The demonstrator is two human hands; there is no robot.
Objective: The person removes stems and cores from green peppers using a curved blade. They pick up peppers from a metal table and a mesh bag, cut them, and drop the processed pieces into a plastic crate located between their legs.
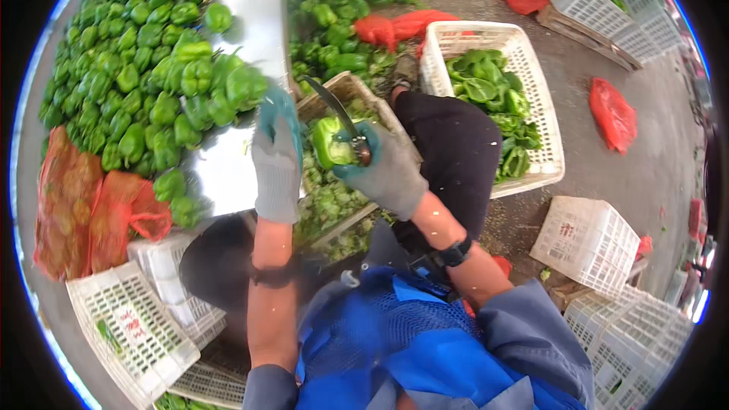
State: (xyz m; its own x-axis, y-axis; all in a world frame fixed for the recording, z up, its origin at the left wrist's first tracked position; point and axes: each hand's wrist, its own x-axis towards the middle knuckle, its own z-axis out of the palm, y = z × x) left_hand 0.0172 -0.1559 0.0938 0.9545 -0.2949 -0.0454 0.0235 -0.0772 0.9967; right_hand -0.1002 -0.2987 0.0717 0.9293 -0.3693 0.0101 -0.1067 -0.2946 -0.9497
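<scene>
My right hand [391, 171], in a grey glove with teal fingers, is closed around the handle of a knife [334, 103]. Its dark curved blade points up and left. Against the same hand's fingers rests a cut green bell pepper [326, 140], its pale inside showing. My left hand [279, 140], gloved alike, is blurred at the right edge of the metal tabletop [228, 171]. A green bell pepper [244, 87] lies right beside its fingertips; whether they grip it is unclear. Under both hands stands a crate [345, 224] of pepper scraps.
A big heap of green peppers [144, 53] covers the tabletop's left. On my right, a white crate [554, 137] holds cut green peppers. Red mesh sacks [68, 205] sit at the left, and an overturned crate [585, 239] lies on the floor near a red bag [612, 115].
</scene>
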